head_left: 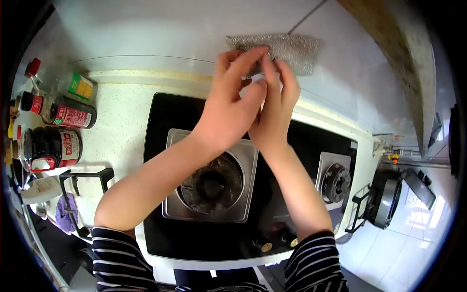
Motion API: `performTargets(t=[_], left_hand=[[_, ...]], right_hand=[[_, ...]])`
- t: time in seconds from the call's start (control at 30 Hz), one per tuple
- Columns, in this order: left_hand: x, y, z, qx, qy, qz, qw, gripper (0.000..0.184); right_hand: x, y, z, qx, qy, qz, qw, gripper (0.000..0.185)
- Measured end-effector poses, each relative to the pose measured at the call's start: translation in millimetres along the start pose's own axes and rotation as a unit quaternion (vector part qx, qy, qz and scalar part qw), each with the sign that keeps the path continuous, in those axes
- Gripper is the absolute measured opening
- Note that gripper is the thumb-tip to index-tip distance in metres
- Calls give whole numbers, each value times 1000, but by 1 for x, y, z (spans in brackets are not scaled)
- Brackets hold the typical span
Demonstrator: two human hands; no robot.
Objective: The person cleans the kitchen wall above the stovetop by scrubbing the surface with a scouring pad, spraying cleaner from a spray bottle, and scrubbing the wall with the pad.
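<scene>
A crinkled silver foil sheet (296, 52) shows beyond my fingertips, in front of the pale wall. My left hand (226, 109) is closed, its thumb and bent fingers gathered at the sheet's lower edge. Right beside it, my right hand (273, 109) has its fingers curled together against the same edge. The fingertips of both hands nearly meet, and they hide part of the foil. Both hands are raised over the back of a black gas hob (284, 170). Below my left wrist lies the large burner (212, 187), without a pot support on it.
A second burner (335, 182) is at the right. On the left counter stand a dark sauce bottle (73, 114), a large dark jug (68, 146) and a black pot support (86, 174). Another pot support (359, 211) rests at the right edge, near a dark pot (386, 204).
</scene>
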State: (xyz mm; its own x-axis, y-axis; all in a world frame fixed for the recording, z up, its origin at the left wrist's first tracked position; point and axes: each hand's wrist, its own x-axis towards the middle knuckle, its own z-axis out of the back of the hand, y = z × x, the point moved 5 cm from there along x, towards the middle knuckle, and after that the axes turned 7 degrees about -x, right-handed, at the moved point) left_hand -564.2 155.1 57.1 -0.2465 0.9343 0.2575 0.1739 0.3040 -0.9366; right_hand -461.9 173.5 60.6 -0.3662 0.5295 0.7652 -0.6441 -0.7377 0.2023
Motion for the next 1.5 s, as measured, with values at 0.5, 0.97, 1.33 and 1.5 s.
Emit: performTargets(t=[0.5,0.97,1.33,1.5], left_hand=[[-1,3,-15,490,8,-317,812,61],[43,-49,-93,588,67,-515,620,55],[21,6,-95,641,147,-437,614,53],[37,-42,-86,557,40,-510,655,58]], right_hand=[[-11,-23,-7,-117,-2,3,993,65],[38,-48,62,-64,-239,-91,965,47],[-27,-76,38,-63,-124,-149,979,51],[42,-51,65,-8,-206,-21,978,47]])
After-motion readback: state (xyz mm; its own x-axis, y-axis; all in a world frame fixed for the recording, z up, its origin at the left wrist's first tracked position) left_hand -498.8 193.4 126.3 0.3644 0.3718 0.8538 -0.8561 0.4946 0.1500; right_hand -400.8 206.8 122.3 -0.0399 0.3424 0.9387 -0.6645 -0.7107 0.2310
